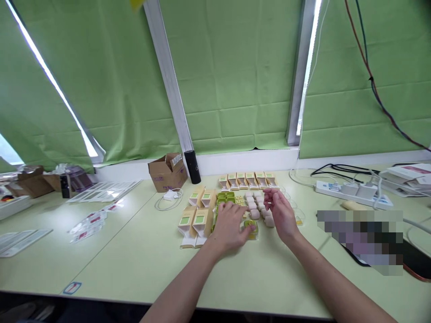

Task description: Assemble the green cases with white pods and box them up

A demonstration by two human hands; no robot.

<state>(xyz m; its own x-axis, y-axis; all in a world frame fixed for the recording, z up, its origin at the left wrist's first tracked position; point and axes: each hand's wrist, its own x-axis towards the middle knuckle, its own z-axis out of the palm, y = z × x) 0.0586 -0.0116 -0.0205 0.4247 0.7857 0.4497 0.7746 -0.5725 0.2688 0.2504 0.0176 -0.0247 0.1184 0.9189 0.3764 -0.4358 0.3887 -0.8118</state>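
My left hand [231, 224] reaches palm down over green trays [225, 196], fingers and thumb apart. Its thumb touches a green-and-clear small container [251, 230] standing on the table. To the right, my right hand [282, 213] is raised palm inward with loosely bent fingers, and I see nothing in it. Pale pinkish rounded blocks [255, 214] stand in rows between both hands. Small yellow pieces [239, 200] lie behind the left fingertips. Open cream cartons with green labels [199, 218] stand left of my left hand, partly covering each other.
A row of cartons [247, 180] stands at the back. Beyond them are a brown cardboard box [168, 172], a black cylinder [192, 167] and a white charger [171, 195]. Clear plastic covers [298, 216] and a power strip [353, 194] lie right; printed sheets [101, 192] lie left.
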